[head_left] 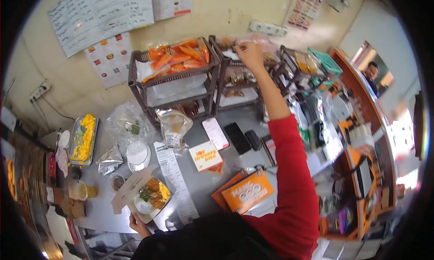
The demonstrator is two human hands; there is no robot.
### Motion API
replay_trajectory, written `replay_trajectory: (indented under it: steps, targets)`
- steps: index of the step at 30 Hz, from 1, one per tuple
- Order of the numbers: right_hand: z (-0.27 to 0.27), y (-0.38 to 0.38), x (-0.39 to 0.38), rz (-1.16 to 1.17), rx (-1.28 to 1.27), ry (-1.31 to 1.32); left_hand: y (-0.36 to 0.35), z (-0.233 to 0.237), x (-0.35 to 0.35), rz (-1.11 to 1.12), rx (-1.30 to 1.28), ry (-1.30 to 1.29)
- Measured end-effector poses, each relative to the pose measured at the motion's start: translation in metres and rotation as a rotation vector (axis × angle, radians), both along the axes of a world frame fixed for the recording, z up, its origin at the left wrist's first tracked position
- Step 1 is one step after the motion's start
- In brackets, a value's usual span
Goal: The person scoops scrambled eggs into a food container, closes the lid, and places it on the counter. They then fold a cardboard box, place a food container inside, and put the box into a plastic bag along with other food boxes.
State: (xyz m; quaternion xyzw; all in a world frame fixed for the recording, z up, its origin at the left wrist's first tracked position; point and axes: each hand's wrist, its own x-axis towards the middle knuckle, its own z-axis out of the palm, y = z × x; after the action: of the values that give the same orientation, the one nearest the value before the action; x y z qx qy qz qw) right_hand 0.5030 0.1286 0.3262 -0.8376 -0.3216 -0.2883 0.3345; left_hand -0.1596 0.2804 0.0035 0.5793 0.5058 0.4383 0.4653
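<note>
An open cardboard food box point(128, 189) stands on the metal counter, holding rice, greens, browned pieces and yellow egg. My left hand point(139, 224) is at its front edge, fingers closed on the rim. Far forward, my right arm in a red sleeve reaches up to the middle brown rack point(217, 74). My right hand point(249, 53) is over its top tray, among small clear packets, with fingers bent together; whatever they may hold is too small to make out. Left of it, the neighbouring rack's top tray carries orange packets point(178, 56).
A tray of yellow egg point(82, 140), a white round container point(138, 155) and a long receipt point(174, 178) lie on the counter. Phones point(237, 138), a small printed box point(205, 156) and orange cards point(242, 191) are nearer the middle. A person point(371, 74) shows at far right.
</note>
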Motion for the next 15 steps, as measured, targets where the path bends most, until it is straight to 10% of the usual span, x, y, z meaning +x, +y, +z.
replay_trajectory:
  steps: [2, 12, 15]
  targets:
    - [0.022, 0.036, 0.012, -0.179, -0.303, 0.240, -0.013, 0.003, 0.006, 0.061, -0.061, -0.060]
    - [0.016, 0.057, 0.037, -0.082, 0.056, 0.259, -0.020, -0.016, 0.007, 0.151, -0.039, -0.244]
    - [0.015, 0.057, 0.055, -0.118, -0.220, 0.230, -0.025, -0.010, 0.013, 0.161, -0.034, -0.267]
